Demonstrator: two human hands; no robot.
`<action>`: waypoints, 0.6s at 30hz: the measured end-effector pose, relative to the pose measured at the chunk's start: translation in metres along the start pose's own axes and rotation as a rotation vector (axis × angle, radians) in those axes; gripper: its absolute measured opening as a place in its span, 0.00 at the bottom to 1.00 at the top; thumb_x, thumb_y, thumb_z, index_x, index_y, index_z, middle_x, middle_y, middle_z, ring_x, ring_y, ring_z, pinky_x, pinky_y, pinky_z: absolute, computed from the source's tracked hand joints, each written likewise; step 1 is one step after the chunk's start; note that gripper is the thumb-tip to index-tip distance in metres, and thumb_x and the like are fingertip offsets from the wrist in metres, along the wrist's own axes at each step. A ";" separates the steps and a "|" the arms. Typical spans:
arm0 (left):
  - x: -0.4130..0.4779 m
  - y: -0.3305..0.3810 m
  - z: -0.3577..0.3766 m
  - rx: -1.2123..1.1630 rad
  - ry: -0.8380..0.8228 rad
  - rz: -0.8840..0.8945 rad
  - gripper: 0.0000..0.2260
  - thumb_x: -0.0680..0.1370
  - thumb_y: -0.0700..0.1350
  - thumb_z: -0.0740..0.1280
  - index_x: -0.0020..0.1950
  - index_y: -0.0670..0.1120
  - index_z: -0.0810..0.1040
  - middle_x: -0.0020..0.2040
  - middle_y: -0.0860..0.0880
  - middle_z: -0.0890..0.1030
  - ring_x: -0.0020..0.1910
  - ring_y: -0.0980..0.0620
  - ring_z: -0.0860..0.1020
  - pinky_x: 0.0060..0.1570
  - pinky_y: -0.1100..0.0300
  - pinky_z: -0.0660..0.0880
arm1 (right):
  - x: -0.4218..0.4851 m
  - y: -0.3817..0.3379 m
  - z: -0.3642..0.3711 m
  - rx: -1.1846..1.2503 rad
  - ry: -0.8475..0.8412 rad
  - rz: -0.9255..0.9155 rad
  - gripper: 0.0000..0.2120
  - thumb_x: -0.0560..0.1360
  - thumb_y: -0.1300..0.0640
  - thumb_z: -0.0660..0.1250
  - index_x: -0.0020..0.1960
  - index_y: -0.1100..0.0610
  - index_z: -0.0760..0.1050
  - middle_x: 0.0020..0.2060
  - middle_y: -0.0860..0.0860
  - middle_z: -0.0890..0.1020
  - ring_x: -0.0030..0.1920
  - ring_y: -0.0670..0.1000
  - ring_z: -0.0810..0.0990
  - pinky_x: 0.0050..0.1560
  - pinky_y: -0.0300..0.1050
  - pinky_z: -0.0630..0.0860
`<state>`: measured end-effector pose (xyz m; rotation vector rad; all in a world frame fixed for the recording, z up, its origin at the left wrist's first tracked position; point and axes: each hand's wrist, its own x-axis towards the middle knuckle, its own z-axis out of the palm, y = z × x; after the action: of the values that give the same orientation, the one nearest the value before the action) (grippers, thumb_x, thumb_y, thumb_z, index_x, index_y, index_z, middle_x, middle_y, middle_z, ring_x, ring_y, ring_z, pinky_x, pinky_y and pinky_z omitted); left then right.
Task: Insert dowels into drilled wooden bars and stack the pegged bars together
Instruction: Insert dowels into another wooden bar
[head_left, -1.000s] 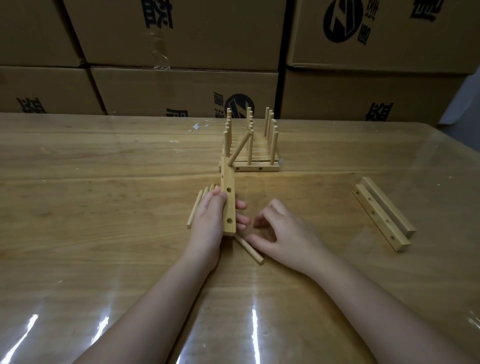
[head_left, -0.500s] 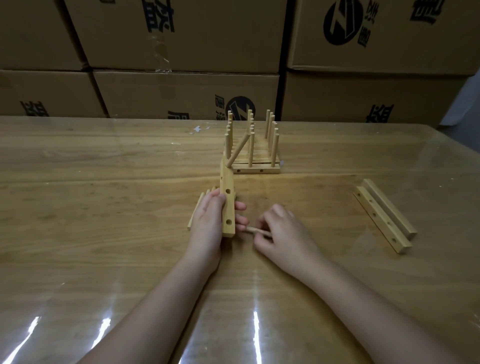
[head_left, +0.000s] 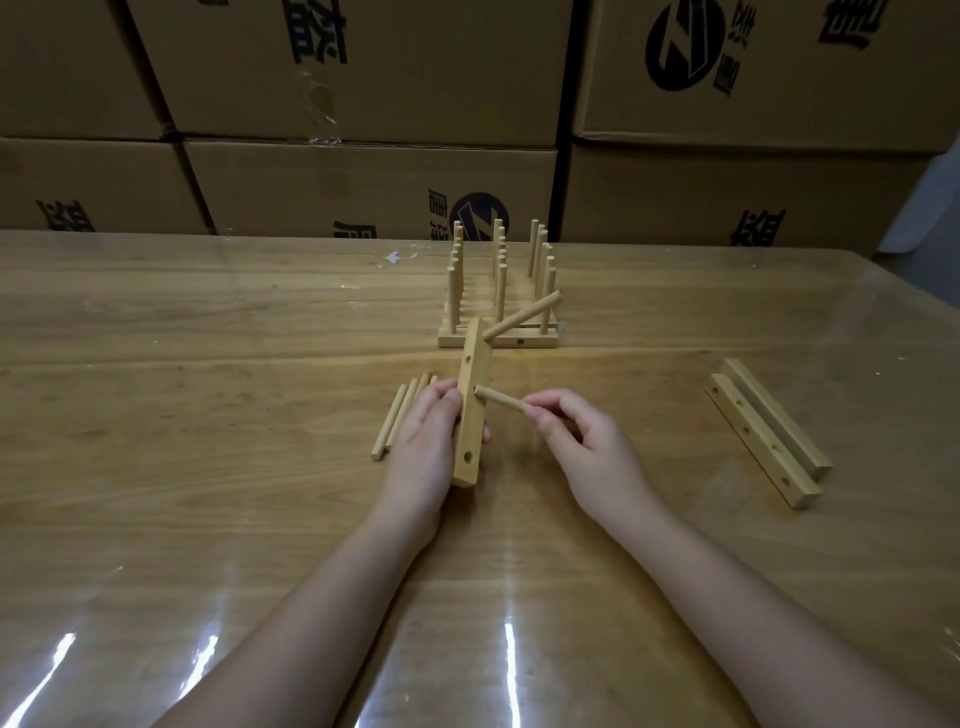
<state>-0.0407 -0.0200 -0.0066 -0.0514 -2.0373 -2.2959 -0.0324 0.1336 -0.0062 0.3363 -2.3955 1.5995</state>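
My left hand (head_left: 423, 447) grips a drilled wooden bar (head_left: 471, 415) standing on its long edge in the middle of the table. One dowel (head_left: 522, 317) sticks out of the bar's far hole, slanting up to the right. My right hand (head_left: 587, 447) pinches a second dowel (head_left: 498, 399), whose tip sits at the bar's middle hole. The near hole is empty. Behind them stands a stack of pegged bars (head_left: 498, 340) with several upright dowels.
Several loose dowels (head_left: 397, 415) lie left of my left hand. Two drilled bars (head_left: 763, 441) lie side by side at the right. Cardboard boxes (head_left: 363, 182) line the table's far edge. The tabletop (head_left: 182, 415) is glossy wood.
My right hand picked a dowel up off the table and brought its tip to the bar's middle hole. The left hand kept hold of the bar.
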 end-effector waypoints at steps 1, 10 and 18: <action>0.000 0.000 0.001 0.011 -0.005 0.004 0.12 0.83 0.45 0.55 0.57 0.43 0.76 0.32 0.52 0.80 0.30 0.58 0.77 0.28 0.62 0.72 | 0.000 0.000 0.000 0.002 0.004 0.002 0.07 0.78 0.54 0.62 0.46 0.43 0.76 0.36 0.40 0.78 0.36 0.39 0.74 0.35 0.30 0.69; -0.002 0.003 0.004 -0.033 -0.019 -0.019 0.09 0.82 0.45 0.56 0.50 0.50 0.76 0.30 0.51 0.79 0.29 0.57 0.76 0.30 0.61 0.73 | 0.001 0.004 0.000 -0.102 0.098 -0.021 0.07 0.77 0.53 0.64 0.50 0.44 0.79 0.42 0.41 0.79 0.44 0.39 0.76 0.42 0.30 0.68; -0.006 0.004 0.007 0.007 -0.073 -0.025 0.06 0.83 0.44 0.55 0.52 0.48 0.71 0.36 0.46 0.77 0.29 0.58 0.76 0.26 0.64 0.73 | -0.002 0.000 -0.003 -0.554 0.329 -0.329 0.09 0.74 0.59 0.68 0.53 0.53 0.82 0.36 0.51 0.72 0.40 0.49 0.70 0.42 0.47 0.66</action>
<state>-0.0349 -0.0133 -0.0021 -0.1107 -2.0914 -2.3356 -0.0304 0.1360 -0.0055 0.3060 -2.2582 0.7431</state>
